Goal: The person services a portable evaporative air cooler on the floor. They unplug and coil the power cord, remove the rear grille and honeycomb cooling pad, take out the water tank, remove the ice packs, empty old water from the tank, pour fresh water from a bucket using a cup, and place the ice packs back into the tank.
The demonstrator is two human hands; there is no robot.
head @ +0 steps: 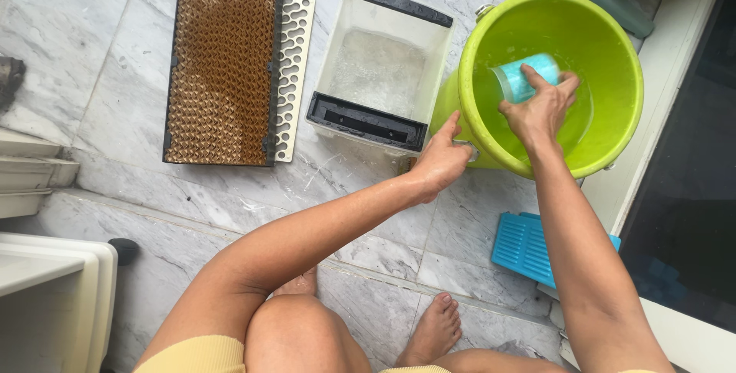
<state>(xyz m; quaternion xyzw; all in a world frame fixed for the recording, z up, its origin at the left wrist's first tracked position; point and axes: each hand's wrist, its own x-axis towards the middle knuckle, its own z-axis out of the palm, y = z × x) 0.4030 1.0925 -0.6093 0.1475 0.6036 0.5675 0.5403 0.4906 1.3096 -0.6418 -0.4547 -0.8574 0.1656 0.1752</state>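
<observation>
Inside the lime-green bucket (606,112), the right hand (540,108) has a firm grip on a translucent blue cup (521,78).

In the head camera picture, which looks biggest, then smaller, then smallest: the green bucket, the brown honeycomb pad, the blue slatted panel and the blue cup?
1. Green bucket and brown honeycomb pad: they look about alike, too close to rank.
2. Blue slatted panel, partly hidden by the arm.
3. Blue cup, gripped by the right hand inside the bucket.

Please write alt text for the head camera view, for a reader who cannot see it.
A squatting person's right hand dips a light blue cup inside a lime green bucket; the left hand grips its rim. Left, on marble floor, stand a translucent tank and brown honeycomb pad.
</observation>
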